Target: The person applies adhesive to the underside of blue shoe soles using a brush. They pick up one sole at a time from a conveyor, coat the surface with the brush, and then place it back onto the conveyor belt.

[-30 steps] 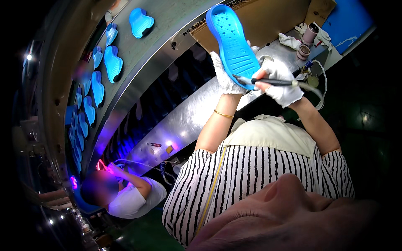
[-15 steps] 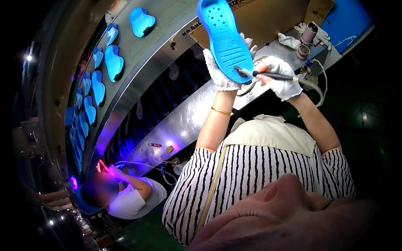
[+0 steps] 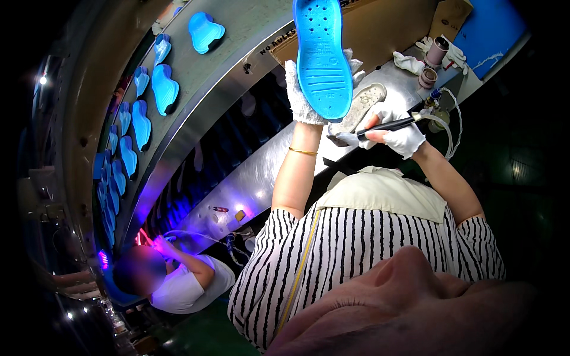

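My left hand (image 3: 298, 98), in a white knitted glove, grips a blue shoe sole (image 3: 324, 68) from behind. Its face, with small holes and raised ridges, is turned up toward me. In my right hand (image 3: 405, 140), gloved with some fingertips bare, is a brush (image 3: 386, 126) with a black handle. A pale hose (image 3: 454, 121) joins the handle's rear end. The bristles sit just below the heel end of the sole, apart from it. A pale grey sole-shaped piece (image 3: 372, 95) lies on the metal bench (image 3: 261, 169) beyond the right hand, partly hidden by it.
Several blue soles (image 3: 164, 89) lie on a curved conveyor (image 3: 234, 26) to the left. A co-worker (image 3: 193, 279) sits at lower left under purple light. Two jars (image 3: 437, 50), loose white gloves (image 3: 409, 61) and a cardboard box (image 3: 386, 29) stand at the back right.
The brush has come off the sole's heel end and moved down toward me. The sole has turned more upright, uncovering the pale grey piece behind. Conveyor soles have shifted slightly.
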The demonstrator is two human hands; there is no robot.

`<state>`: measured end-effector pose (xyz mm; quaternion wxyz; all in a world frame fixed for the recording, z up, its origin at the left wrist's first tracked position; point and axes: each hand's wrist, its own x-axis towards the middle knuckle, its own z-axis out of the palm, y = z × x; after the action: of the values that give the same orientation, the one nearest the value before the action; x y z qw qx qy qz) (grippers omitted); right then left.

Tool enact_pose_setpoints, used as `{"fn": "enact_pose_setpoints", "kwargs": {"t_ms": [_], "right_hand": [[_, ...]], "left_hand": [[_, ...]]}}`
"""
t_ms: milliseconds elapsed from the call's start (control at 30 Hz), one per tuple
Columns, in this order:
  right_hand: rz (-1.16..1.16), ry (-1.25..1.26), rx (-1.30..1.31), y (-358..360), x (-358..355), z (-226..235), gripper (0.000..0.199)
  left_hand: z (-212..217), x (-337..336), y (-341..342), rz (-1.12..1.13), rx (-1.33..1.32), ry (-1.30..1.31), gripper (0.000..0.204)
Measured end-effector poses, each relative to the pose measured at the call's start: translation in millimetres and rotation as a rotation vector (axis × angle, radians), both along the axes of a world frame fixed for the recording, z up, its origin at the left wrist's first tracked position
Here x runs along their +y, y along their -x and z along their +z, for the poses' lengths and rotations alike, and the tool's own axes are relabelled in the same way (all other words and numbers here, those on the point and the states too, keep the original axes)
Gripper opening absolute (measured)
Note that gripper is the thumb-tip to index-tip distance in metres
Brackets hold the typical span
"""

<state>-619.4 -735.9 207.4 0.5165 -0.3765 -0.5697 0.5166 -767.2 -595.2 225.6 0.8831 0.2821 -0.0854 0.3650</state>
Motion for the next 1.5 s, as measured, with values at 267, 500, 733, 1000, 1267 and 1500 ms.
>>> {"fn": "enact_pose_setpoints", "kwargs": {"t_ms": [267, 500, 733, 1000, 1267, 1500], "right_hand": [[-0.197, -0.596, -0.259, -5, 17, 23, 0.015], [-0.006, -0.407, -0.421, -15, 30, 15, 0.018], [0.104, -0.142, -0.268, -30, 33, 40, 0.015], [0.084, -0.217, -0.715, -40, 34, 44, 0.014], [0.055, -0.199, -0.762, -59, 29, 54, 0.011], [-0.165, -0.122, -0.216, -33, 10, 59, 0.006]], "left_hand": [[11, 2, -4, -0.083, 0.146, -0.06, 0.081], [8, 16, -3, 0.055, 0.562, -0.009, 0.049], [15, 12, -4, -0.007, 0.731, -0.121, 0.038], [21, 7, -7, -0.018, 0.911, -0.267, 0.037], [27, 5, -4, -0.063, 0.901, -0.227, 0.041], [-3, 6, -1, -0.025, 0.329, 0.093, 0.065]]}}
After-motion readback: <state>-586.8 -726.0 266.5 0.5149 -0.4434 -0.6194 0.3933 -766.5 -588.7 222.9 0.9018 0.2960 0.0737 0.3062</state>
